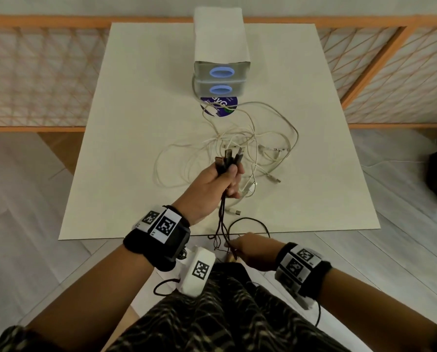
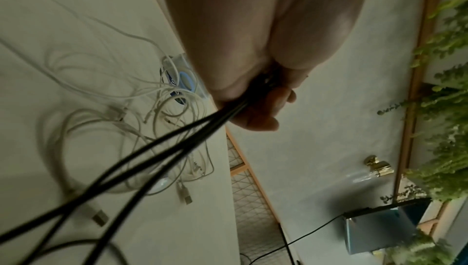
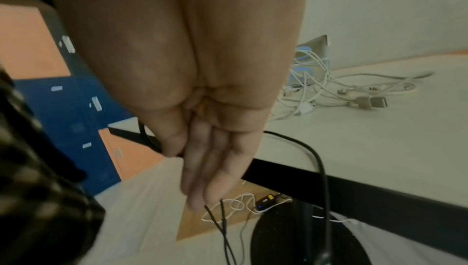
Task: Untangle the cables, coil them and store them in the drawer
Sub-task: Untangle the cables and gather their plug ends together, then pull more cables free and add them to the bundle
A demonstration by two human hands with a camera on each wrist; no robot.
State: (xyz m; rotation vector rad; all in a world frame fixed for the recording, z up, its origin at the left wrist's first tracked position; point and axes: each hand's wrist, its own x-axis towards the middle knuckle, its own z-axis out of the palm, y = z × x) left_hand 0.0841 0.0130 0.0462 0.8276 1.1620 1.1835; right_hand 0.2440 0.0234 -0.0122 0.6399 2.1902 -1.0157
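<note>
Currently both drawers of the white unit at the bench's far edge are closed; contents unseen. Left hand fingers curl round black cables. Right hand fingers, straight and together, touch their hanging ends. White cables lie tangled before the drawers.

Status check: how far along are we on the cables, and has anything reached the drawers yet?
Done: the black cables are pulled out of the pile, their plug ends bunched in the left hand.
In hand: the right hand works their hanging lengths below the table edge; no coil yet.
Left: the white cables lie tangled, and both drawers look shut.
</note>
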